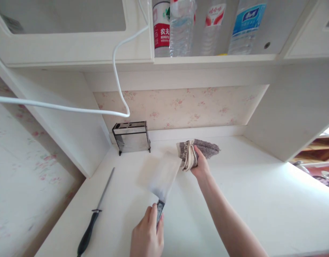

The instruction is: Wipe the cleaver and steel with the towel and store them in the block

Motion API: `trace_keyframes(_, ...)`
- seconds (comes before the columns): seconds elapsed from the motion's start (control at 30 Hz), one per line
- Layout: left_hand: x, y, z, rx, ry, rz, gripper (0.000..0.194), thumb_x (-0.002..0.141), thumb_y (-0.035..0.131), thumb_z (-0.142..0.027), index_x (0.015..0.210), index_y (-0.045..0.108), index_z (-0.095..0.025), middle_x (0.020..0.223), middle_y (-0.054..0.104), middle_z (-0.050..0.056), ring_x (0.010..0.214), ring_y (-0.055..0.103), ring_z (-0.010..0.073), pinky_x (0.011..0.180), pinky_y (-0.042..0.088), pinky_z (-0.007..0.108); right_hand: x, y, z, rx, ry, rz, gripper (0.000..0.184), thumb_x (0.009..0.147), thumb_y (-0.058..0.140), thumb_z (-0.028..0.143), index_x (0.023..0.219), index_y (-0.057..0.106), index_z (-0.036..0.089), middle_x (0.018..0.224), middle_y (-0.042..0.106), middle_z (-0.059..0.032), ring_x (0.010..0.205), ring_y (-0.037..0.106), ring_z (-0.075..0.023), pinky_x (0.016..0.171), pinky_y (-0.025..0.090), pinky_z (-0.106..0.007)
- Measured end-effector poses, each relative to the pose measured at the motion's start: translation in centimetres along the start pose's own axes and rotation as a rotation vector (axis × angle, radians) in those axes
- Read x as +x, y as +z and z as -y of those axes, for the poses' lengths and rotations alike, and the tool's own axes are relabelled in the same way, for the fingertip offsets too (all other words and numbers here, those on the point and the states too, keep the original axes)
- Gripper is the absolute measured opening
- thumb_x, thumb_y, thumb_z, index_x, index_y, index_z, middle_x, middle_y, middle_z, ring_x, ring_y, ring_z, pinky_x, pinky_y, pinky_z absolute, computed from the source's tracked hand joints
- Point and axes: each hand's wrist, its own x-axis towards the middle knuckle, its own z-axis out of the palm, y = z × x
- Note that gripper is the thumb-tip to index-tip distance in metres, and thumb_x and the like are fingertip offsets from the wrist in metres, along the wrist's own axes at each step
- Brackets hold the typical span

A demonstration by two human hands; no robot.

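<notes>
My left hand (pixel 149 230) is wrapped round the dark handle of a cleaver (pixel 165 175), whose broad blade points away from me over the white countertop. Folded in my right hand (pixel 200 165) is a brown and cream cloth (pixel 190 153), its loose end trailing to the right. The cloth is beside the blade's far corner; whether they touch I cannot tell. To the left lies a sharpening steel (pixel 96 210) with a black handle, its rod pointing toward the back.
At the back left stands a metal knife block (pixel 132 137) with slots on top. A white cable (pixel 116 71) hangs in front of the upper cabinet. Several plastic bottles (pixel 247 26) stand on the open shelf above. The countertop (pixel 247 200) runs between side panels.
</notes>
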Motion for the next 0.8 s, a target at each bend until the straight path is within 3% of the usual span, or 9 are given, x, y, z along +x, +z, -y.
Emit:
trace_keyframes(0.17,0.3,0.3,0.3,-0.044,-0.114,0.025,0.017,0.096,0.040,-0.028,0.108,0.049,-0.019,0.088,0.070,0.007,0.071,0.071,0.0196,0.056,0.050,0.026,-2.3,-3.4,3.2,-0.020,0.068,0.079,0.032,0.079,0.067,0.046,0.097,0.071,0.020,0.094,0.076,-0.0044,0.090,0.071,-0.0241,0.082,0.056,-0.039)
trace_keyframes(0.33,0.2,0.9,0.5,-0.049,-0.230,0.163,0.018,0.097,0.038,-0.030,0.107,0.049,-0.020,0.094,0.072,0.008,0.077,0.072,0.0229,0.060,0.052,0.029,-5.7,-7.2,4.2,-0.078,0.138,0.089,0.044,0.077,0.061,0.061,0.096,0.072,0.023,0.094,0.076,-0.0061,0.100,0.068,-0.0285,0.086,0.053,-0.046)
trace_keyframes(0.47,0.0,1.3,0.1,-0.135,-0.300,0.220,0.022,0.096,0.037,-0.032,0.109,0.050,-0.020,0.099,0.072,0.009,0.084,0.072,0.0244,0.066,0.052,0.031,-6.8,-9.9,4.3,-0.154,0.180,0.067,0.047,0.075,0.060,0.066,0.095,0.073,0.025,0.097,0.075,-0.0082,0.104,0.066,-0.0296,0.087,0.053,-0.047)
trace_keyframes(0.67,1.2,0.5,-1.6,-0.341,-0.433,0.382,0.026,0.097,0.033,-0.038,0.100,0.052,-0.022,0.093,0.072,0.008,0.089,0.069,0.0239,0.072,0.049,0.030,-6.5,-12.0,3.3,-0.001,-0.039,-0.012,0.030,0.072,0.067,0.054,0.097,0.073,0.040,0.113,0.070,0.0005,0.120,0.057,-0.0268,0.092,0.052,-0.045)
trace_keyframes(0.8,1.7,0.6,-2.8,-0.378,-0.475,0.413,0.025,0.096,0.033,-0.037,0.101,0.052,-0.022,0.096,0.071,0.007,0.090,0.068,0.0224,0.074,0.047,0.029,-6.1,-12.7,3.6,0.004,-0.166,-0.022,0.040,0.072,0.064,0.057,0.109,0.069,0.043,0.122,0.066,0.0033,0.132,0.046,-0.0233,0.098,0.048,-0.042)
